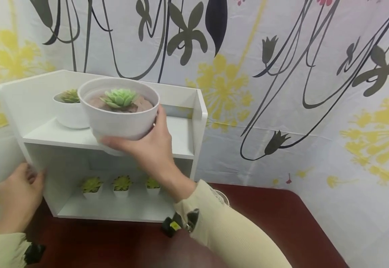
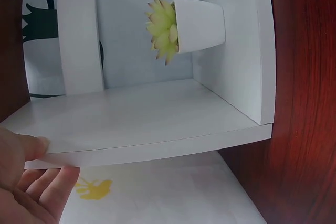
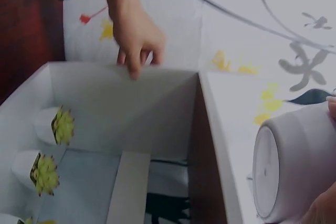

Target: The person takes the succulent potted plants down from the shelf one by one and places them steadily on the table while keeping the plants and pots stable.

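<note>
White pot (image 1: 119, 123) aloft, right grip (image 1: 152, 147) curled round it; left grip (image 1: 20, 193) pinched shelf side (image 2: 142, 119). Seemingly mid-carry; next likely needed level lowering.

Shelf (image 1: 30, 104): white board, smooth, with a faint satin sheen
Large pot (image 1: 119, 124), in front of the shelf: smooth, matt, plastic-looking
Large succulent (image 1: 119, 98): smooth, waxy-looking leaves
Brown filling (image 1: 145, 105): rough, stone-like
Low pot (image 1: 72, 116), on the shelf's upper level: smooth, white, material unclear
Small pot (image 2: 200, 25), inside the shelf's lower level: smooth, matt white
Table (image 1: 275, 208), under the shelf: dark red wood grain, slightly glossy
Backdrop (image 1: 228, 163), behind the shelf: printed cloth, matt, lightly creased
Right sleeve (image 1: 236, 230), in front of the shelf: fine knit cloth
</note>
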The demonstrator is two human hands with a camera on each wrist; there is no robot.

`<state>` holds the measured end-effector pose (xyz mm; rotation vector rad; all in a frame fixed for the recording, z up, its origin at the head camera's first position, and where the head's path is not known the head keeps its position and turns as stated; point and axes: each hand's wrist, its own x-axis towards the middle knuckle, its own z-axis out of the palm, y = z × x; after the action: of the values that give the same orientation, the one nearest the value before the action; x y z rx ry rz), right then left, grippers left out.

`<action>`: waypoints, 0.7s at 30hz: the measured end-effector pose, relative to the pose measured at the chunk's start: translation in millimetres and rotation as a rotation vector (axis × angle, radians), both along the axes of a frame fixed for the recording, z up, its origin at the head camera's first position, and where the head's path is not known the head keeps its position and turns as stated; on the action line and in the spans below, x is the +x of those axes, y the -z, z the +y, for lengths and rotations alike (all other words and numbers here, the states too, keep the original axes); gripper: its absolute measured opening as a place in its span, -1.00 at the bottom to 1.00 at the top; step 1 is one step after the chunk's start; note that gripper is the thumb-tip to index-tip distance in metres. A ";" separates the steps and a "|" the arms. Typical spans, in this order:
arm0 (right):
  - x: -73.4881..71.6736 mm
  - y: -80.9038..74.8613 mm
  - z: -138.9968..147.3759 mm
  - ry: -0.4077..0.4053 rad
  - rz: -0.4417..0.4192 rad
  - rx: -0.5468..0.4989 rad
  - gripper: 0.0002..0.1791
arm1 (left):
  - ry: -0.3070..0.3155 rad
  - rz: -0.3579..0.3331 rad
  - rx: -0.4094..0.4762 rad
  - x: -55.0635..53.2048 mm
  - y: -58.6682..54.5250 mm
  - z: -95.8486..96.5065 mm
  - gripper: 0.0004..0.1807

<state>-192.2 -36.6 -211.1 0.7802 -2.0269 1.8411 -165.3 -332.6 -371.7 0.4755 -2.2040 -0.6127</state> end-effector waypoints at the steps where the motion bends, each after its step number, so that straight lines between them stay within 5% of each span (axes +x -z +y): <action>1: 4.7 0.5 4.1 -0.023 0.002 -0.003 0.20 | -0.006 -0.006 0.002 0.3 0.4 -0.1 -0.78; 7: 27.2 7.7 34.9 -0.134 -0.007 -0.010 0.20 | -0.030 -0.032 0.012 0.8 1.1 0.5 -0.75; 15: 42.8 25.9 75.4 -0.169 -0.020 -0.028 0.21 | -0.024 -0.038 0.001 -0.5 -1.7 2.1 -0.73; 21: 63.9 41.4 104.4 -0.173 -0.011 0.063 0.23 | -0.031 -0.061 0.034 -1.5 -0.5 3.1 -0.71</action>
<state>-128.3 67.8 -252.6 0.9934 -2.0914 1.8836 -166.7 -329.5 -371.2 0.5513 -2.2421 -0.6278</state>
